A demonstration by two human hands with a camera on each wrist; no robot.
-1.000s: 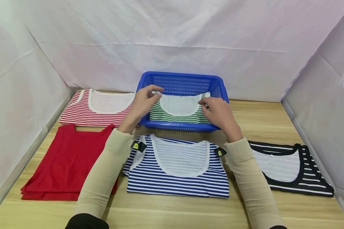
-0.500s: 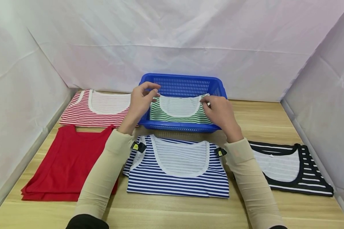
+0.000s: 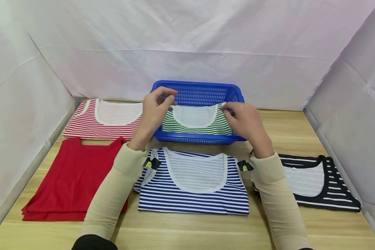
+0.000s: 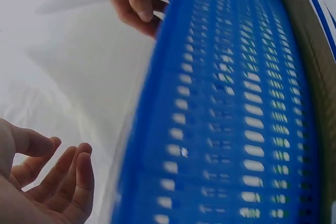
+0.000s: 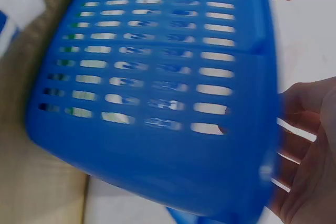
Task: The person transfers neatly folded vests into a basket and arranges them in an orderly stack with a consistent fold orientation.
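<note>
A green-and-white striped tank top [image 3: 195, 131] lies folded in the blue plastic basket [image 3: 203, 138], its neckline toward the back. My left hand [image 3: 153, 107] hovers over the basket's left side with loosely bent fingers and nothing in them. Over the right side is my right hand [image 3: 245, 119], its fingertips close to the top's right strap. From the left wrist, the left hand [image 4: 55, 184] appears apart from the basket wall [image 4: 139, 145]. The right wrist view shows the right hand [image 5: 310, 150] with relaxed fingers, partly hidden behind the basket rim; no cloth shows in them.
A folded blue-and-white striped tank top [image 3: 193, 203] lies in front of the basket. To the left are a red tank top [image 3: 78, 177] and a red-and-white striped one [image 3: 107, 131]. A black-and-white striped one [image 3: 334, 199] lies right. White cloth walls [image 3: 187, 34] enclose the wooden table [image 3: 187, 229].
My right hand has shifted slightly to the right, away from the green top's neckline. The left hand stays almost in place, slightly higher. The folded tops lie as before.
</note>
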